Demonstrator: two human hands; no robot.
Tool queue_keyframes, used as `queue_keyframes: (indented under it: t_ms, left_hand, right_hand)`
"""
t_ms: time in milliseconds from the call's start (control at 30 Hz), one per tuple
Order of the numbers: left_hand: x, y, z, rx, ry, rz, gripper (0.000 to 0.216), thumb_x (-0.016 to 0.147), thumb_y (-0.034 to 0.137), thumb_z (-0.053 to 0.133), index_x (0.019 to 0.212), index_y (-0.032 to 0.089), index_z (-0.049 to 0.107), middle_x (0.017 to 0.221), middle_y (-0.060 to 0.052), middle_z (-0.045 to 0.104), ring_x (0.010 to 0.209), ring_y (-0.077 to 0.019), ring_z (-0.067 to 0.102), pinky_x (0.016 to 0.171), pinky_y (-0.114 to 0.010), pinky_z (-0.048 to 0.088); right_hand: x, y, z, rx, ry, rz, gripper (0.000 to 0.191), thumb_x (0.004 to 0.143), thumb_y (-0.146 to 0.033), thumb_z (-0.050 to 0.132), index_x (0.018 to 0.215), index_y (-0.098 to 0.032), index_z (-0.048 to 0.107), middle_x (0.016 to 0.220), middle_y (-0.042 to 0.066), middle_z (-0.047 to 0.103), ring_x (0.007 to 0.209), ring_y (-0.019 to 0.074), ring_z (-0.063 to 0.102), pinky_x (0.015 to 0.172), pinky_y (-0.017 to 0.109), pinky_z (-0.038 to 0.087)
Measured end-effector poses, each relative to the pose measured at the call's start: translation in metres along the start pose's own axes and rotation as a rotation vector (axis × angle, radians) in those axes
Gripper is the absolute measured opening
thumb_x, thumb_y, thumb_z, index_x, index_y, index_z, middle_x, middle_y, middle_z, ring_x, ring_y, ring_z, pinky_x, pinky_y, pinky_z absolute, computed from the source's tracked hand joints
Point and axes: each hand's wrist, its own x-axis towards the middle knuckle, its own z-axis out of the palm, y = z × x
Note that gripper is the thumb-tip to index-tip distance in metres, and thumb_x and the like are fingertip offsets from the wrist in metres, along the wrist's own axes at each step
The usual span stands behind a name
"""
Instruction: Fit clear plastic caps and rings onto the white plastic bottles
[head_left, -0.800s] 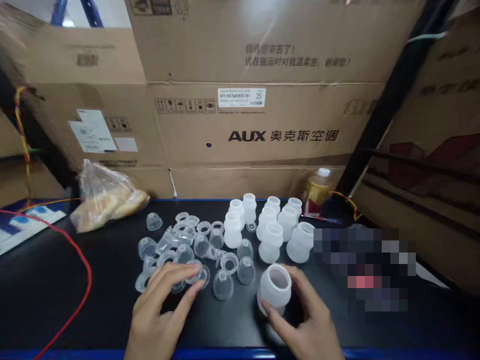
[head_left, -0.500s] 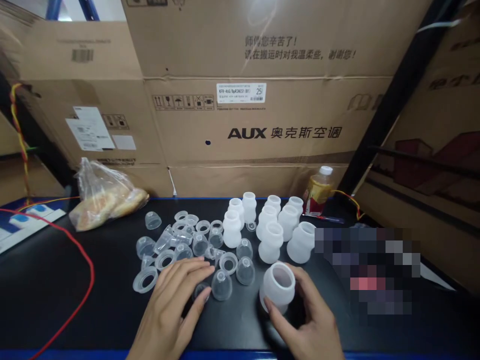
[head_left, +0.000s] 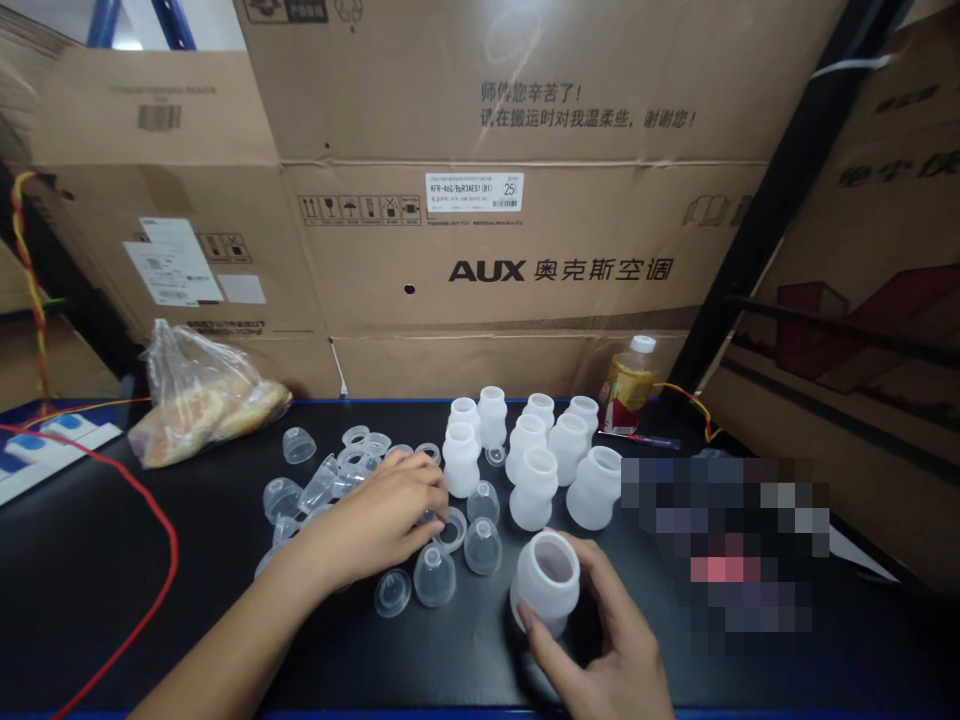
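My right hand is wrapped round a frosted white wide-mouth bottle, which stands slightly tilted with its mouth up. Among the clear plastic parts my left hand reaches down, its fingers bent round a small clear plastic piece that is mostly hidden. Beside those fingertips lies a clear ring. Nearer to me are a clear dome cap and a small clear disc-shaped part. Two more dome caps, one of them a cap near the bottle, sit between my hands.
Several frosted bottles stand behind my hands. A bag of bread lies at the back left, near a power strip and a red wire. A drink bottle and a screwdriver are at the back right, before a cardboard wall.
My left hand has moved forward and right, into the clear parts, uncovering the disc-shaped part. My right hand keeps its hold on the bottle; the view has shifted slightly.
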Motion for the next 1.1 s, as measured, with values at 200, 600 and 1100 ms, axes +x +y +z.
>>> queue_keyframes:
  t_ms: [200, 600, 1100]
  left_hand:
    - [0.004, 0.003, 0.009, -0.015, 0.024, 0.005, 0.024, 0.108, 0.038, 0.074, 0.122, 0.018, 0.077, 0.124, -0.007, 0.081, 0.112, -0.0250, 0.079, 0.103, -0.051, 0.066]
    - [-0.022, 0.032, -0.009, -0.324, 0.895, -0.105, 0.022, 0.096, 0.023, 0.090, 0.112, 0.031, 0.076, 0.117, 0.002, 0.078, 0.106, -0.0165, 0.076, 0.099, -0.032, 0.058]
    - [0.010, 0.126, 0.038, -0.759, 0.760, -0.124, 0.043, 0.099, 0.013, 0.069, 0.126, 0.045, 0.077, 0.127, 0.000, 0.059, 0.115, -0.0190, 0.066, 0.103, -0.033, 0.058]
  right_hand:
    - [0.001, -0.003, 0.000, -0.004, -0.009, -0.009, 0.040, 0.097, -0.025, 0.069, 0.134, -0.042, 0.065, 0.127, -0.008, 0.074, 0.118, 0.0185, 0.069, 0.108, 0.027, 0.050]
    - [0.003, -0.006, 0.002, -0.005, -0.018, -0.045, 0.044, 0.094, -0.019, 0.067, 0.133, -0.039, 0.066, 0.124, -0.005, 0.075, 0.115, 0.0192, 0.072, 0.104, 0.027, 0.051]
    - [0.011, -0.011, 0.000, 0.034, -0.032, -0.151, 0.043, 0.095, -0.018, 0.067, 0.133, -0.038, 0.067, 0.114, -0.004, 0.078, 0.104, 0.0217, 0.077, 0.089, 0.028, 0.060]
